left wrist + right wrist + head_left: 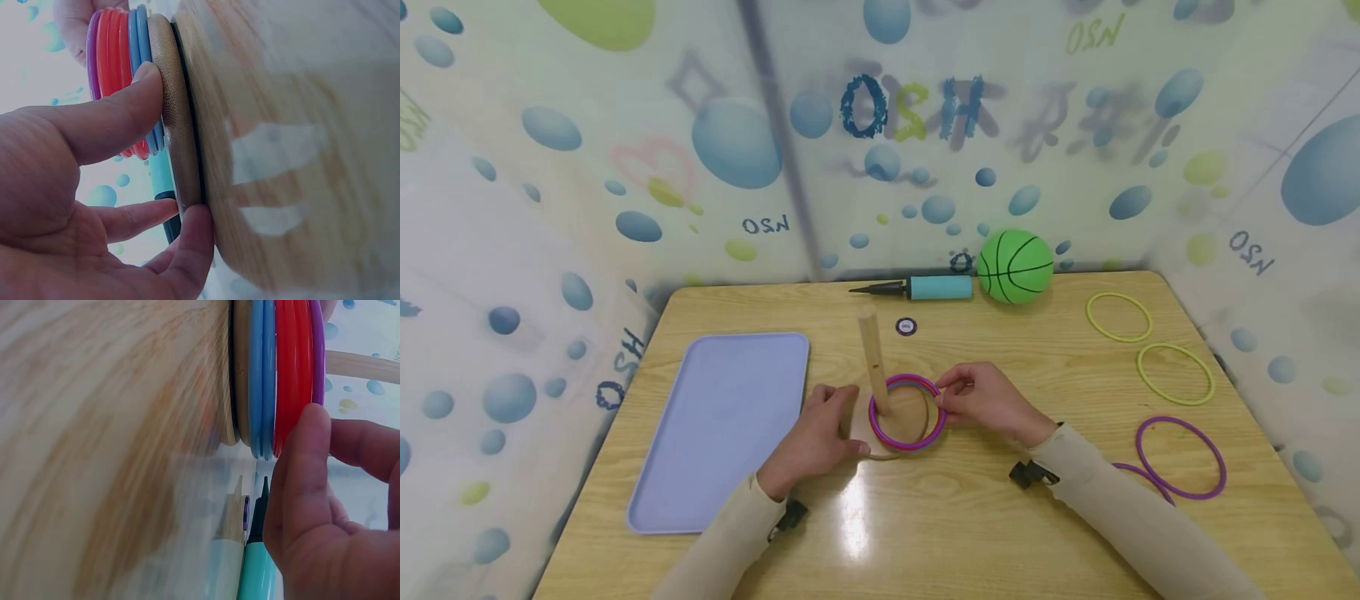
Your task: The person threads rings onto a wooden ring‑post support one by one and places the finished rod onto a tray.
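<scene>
A wooden base (861, 423) with an upright wooden peg (874, 358) stands at the middle of the table. Stacked around the peg are blue rings (262, 381), red rings (292, 369) and a purple ring (94, 53) on top. My left hand (820, 437) holds the base's left edge, its thumb beside the lowest blue rings and its fingertips on the rim. On the stack's right side my right hand (988, 402) pinches the purple ring, fingertips also close against the red rings.
A pale blue tray (718, 433) lies at left. Behind the peg are a round badge (906, 327), a pump (938, 288) and a green ball (1015, 267). Two yellow rings (1175, 401) and two purple rings (1180, 497) lie at right.
</scene>
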`<state>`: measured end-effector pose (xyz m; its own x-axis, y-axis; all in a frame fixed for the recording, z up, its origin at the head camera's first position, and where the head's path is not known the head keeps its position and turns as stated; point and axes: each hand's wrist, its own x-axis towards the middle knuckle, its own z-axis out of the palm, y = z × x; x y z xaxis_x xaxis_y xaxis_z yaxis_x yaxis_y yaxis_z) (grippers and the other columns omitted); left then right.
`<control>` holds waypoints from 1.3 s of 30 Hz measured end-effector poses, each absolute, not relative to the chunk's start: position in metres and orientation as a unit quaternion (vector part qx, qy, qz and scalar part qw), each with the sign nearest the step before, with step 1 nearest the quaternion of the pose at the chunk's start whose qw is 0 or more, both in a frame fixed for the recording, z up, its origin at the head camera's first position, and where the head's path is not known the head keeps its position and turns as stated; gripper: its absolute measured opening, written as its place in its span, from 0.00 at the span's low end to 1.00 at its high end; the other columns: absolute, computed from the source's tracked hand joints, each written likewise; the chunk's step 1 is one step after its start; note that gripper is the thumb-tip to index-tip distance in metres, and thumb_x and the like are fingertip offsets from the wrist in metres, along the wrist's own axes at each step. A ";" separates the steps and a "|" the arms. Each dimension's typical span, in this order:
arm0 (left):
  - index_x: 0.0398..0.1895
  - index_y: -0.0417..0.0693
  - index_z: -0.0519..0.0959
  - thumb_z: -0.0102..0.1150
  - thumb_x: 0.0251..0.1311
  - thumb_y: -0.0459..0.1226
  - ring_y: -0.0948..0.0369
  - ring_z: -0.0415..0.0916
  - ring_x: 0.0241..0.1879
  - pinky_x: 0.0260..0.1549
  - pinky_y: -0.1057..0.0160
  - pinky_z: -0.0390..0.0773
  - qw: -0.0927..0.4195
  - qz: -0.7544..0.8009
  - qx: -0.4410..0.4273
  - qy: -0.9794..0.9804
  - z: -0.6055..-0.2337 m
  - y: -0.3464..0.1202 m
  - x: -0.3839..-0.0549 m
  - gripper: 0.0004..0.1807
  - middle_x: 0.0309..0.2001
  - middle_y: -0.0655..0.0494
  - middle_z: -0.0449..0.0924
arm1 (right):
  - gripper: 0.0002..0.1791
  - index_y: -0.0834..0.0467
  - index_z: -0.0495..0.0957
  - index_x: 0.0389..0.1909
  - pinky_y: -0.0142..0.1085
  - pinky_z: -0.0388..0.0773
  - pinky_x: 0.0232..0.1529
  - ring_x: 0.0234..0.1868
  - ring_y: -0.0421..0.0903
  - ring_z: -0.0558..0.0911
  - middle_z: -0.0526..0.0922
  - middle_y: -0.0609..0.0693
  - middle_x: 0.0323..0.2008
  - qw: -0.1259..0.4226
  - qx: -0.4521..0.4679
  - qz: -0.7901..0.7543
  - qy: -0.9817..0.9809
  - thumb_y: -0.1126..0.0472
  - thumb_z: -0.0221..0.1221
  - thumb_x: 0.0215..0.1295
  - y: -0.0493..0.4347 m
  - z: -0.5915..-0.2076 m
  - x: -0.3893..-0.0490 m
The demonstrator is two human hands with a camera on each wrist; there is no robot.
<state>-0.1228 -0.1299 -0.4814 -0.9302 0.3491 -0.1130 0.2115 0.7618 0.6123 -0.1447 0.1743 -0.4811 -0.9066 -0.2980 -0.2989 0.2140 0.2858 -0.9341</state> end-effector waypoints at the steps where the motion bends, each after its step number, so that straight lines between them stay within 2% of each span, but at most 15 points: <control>1: 0.76 0.41 0.69 0.85 0.47 0.42 0.44 0.72 0.60 0.61 0.44 0.76 0.111 0.311 0.150 0.932 -0.481 -0.130 -0.123 0.51 0.60 0.37 0.71 | 0.16 0.66 0.82 0.52 0.42 0.89 0.42 0.37 0.45 0.87 0.83 0.57 0.39 0.214 -0.025 -0.595 0.774 0.64 0.68 0.68 0.175 -0.481 -0.145; 10: 0.76 0.41 0.69 0.85 0.48 0.42 0.45 0.71 0.60 0.61 0.44 0.76 0.113 0.313 0.149 0.931 -0.480 -0.130 -0.123 0.51 0.60 0.37 0.71 | 0.20 0.71 0.78 0.58 0.45 0.89 0.44 0.39 0.51 0.88 0.83 0.58 0.42 0.208 -0.023 -0.607 0.766 0.67 0.63 0.69 0.188 -0.477 -0.143; 18: 0.77 0.41 0.69 0.85 0.48 0.42 0.45 0.71 0.59 0.61 0.43 0.76 0.114 0.313 0.149 0.931 -0.481 -0.129 -0.123 0.51 0.61 0.36 0.71 | 0.25 0.75 0.75 0.61 0.48 0.89 0.46 0.42 0.51 0.88 0.85 0.56 0.42 0.191 -0.031 -0.624 0.757 0.64 0.66 0.69 0.208 -0.468 -0.139; 21: 0.77 0.41 0.69 0.85 0.48 0.42 0.45 0.71 0.59 0.61 0.43 0.76 0.116 0.313 0.148 0.931 -0.480 -0.129 -0.123 0.52 0.61 0.36 0.71 | 0.25 0.75 0.75 0.61 0.46 0.89 0.46 0.44 0.50 0.88 0.86 0.57 0.43 0.178 -0.037 -0.621 0.762 0.63 0.67 0.70 0.219 -0.462 -0.136; 29: 0.77 0.41 0.68 0.84 0.49 0.43 0.45 0.71 0.60 0.61 0.43 0.77 0.119 0.308 0.148 0.932 -0.480 -0.129 -0.122 0.52 0.61 0.37 0.71 | 0.25 0.72 0.77 0.60 0.35 0.87 0.47 0.42 0.40 0.88 0.87 0.63 0.47 0.123 -0.040 -0.580 0.804 0.57 0.67 0.73 0.252 -0.447 -0.125; 32: 0.77 0.42 0.68 0.84 0.49 0.43 0.45 0.71 0.60 0.61 0.43 0.77 0.118 0.307 0.149 0.932 -0.480 -0.129 -0.123 0.51 0.61 0.37 0.71 | 0.24 0.72 0.77 0.59 0.34 0.87 0.47 0.41 0.40 0.88 0.88 0.59 0.47 0.101 -0.032 -0.582 0.806 0.57 0.66 0.74 0.265 -0.442 -0.120; 37: 0.77 0.41 0.68 0.84 0.49 0.43 0.45 0.71 0.60 0.62 0.43 0.77 0.118 0.311 0.150 0.931 -0.480 -0.130 -0.123 0.52 0.62 0.36 0.71 | 0.19 0.69 0.79 0.57 0.33 0.87 0.46 0.42 0.40 0.89 0.89 0.43 0.43 0.075 -0.030 -0.584 0.808 0.59 0.65 0.75 0.288 -0.438 -0.113; 39: 0.77 0.41 0.69 0.85 0.48 0.42 0.44 0.71 0.60 0.61 0.42 0.77 0.116 0.312 0.152 0.931 -0.480 -0.130 -0.123 0.52 0.61 0.36 0.71 | 0.18 0.67 0.80 0.57 0.32 0.86 0.46 0.43 0.40 0.89 0.89 0.39 0.43 0.069 -0.026 -0.577 0.814 0.58 0.64 0.76 0.298 -0.437 -0.110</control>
